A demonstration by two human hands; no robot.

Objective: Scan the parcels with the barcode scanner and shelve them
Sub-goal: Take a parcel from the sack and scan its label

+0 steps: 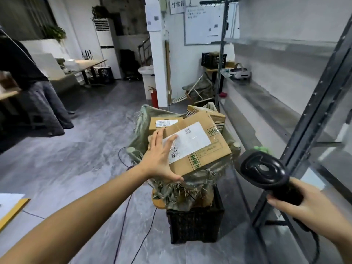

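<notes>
A brown cardboard parcel [202,149] with a white shipping label lies tilted on top of a pile in a green woven sack [144,119]. My left hand [160,159] reaches onto its left end, fingers straight over the label's barcode, thumb under the near corner. Two more parcels show behind it, a small box [162,123] and a striped carton [215,116]. My right hand [306,204] grips the handle of a black barcode scanner [266,168], whose head points toward the parcel from the right.
The sack rests on a black plastic crate [196,223]. A metal shelf rack [285,103] runs along the right, holding a white headset [240,72]. Cables trail over the grey floor [76,159]. A person [28,77] stands at far left by a table.
</notes>
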